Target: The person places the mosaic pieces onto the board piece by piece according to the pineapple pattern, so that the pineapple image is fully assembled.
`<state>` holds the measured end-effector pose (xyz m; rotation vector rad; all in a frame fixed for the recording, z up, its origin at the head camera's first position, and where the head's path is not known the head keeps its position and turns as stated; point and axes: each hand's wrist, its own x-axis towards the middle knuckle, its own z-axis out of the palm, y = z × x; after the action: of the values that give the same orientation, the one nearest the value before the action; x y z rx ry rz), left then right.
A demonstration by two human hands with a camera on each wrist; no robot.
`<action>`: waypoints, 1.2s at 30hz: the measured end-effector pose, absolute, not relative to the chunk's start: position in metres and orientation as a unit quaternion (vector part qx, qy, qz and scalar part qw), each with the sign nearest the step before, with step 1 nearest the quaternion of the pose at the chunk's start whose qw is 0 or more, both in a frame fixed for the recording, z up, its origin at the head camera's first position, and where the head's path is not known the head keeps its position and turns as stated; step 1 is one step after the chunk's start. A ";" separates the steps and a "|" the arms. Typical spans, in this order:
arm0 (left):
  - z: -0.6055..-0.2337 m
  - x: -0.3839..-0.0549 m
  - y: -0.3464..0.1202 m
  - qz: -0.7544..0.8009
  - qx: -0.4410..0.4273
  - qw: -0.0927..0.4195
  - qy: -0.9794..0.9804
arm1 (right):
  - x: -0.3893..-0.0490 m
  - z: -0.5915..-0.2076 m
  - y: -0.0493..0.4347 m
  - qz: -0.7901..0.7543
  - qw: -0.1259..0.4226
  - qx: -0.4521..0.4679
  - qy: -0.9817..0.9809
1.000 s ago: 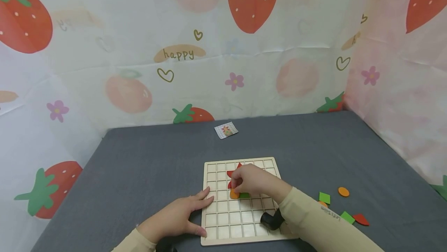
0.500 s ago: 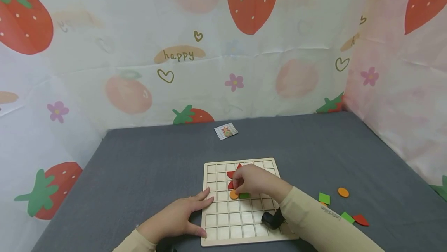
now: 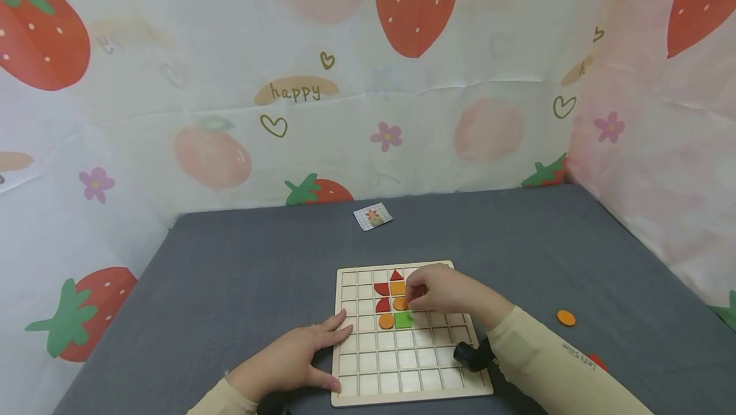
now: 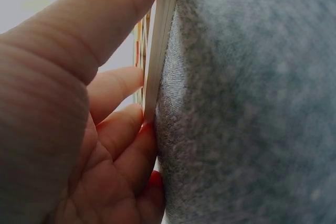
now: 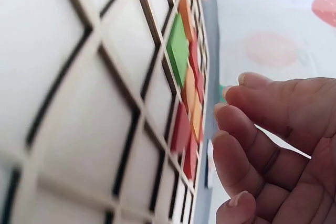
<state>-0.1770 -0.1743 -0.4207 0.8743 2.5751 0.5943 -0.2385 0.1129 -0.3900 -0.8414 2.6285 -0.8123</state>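
Observation:
A pale wooden grid board (image 3: 374,397) lies on the table. My left hand (image 3: 293,352) rests on its left edge with extended fingers; the thumb (image 4: 121,9) touches the same edge. Over the board's right half hovers my right hand (image 3: 454,288), fingers loosely bent and apart from the tiles, with nothing visible between them. On the grid sit a red triangle tile (image 3: 397,275), an orange square tile (image 3: 397,288), orange round tiles (image 3: 386,321), a green square tile (image 3: 404,320) and curved red tiles (image 3: 382,305). Further red tiles (image 5: 181,128) show in the right wrist view.
A small pattern card (image 3: 372,216) lies at the table's back. Right of the board are a loose orange disc (image 3: 566,318) and a red piece (image 3: 598,361) partly behind the right sleeve (image 3: 569,357). A strawberry-print curtain (image 3: 345,147) surrounds the grey table.
My right hand has moved right from the middle of the tile pattern, uncovering orange and green tiles. Its sleeve now covers the loose green squares. My left hand stays put.

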 end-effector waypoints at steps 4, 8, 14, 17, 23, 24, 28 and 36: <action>-0.419 -0.176 -0.174 0.213 0.311 0.176 0.910 | -0.239 -0.388 0.129 -0.282 0.130 -0.277 0.910; -0.418 -0.175 -0.173 0.214 0.311 0.175 0.909 | -0.235 -0.384 0.143 -0.276 0.129 -0.261 0.916; -0.419 -0.175 -0.174 0.213 0.313 0.173 0.909 | -0.231 -0.379 0.168 -0.282 0.131 -0.234 0.921; -0.420 -0.176 -0.174 0.213 0.314 0.173 0.909 | -0.229 -0.379 0.184 -0.293 0.136 -0.226 0.919; -0.421 -0.177 -0.175 0.210 0.313 0.174 0.910 | -0.225 -0.379 0.215 -0.298 0.142 -0.210 0.920; -0.421 -0.177 -0.175 0.210 0.311 0.175 0.910 | -0.225 -0.379 0.219 -0.299 0.141 -0.208 0.921; -0.422 -0.178 -0.175 0.207 0.308 0.177 0.912 | -0.221 -0.377 0.232 -0.304 0.143 -0.196 0.921; -0.422 -0.178 -0.174 0.207 0.304 0.180 0.912 | -0.218 -0.379 0.261 -0.310 0.131 -0.169 0.927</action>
<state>-0.1777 -0.1741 -0.4221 0.8580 2.5784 0.5859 -0.2176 0.2614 -0.3787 -0.4900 2.6907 -0.8995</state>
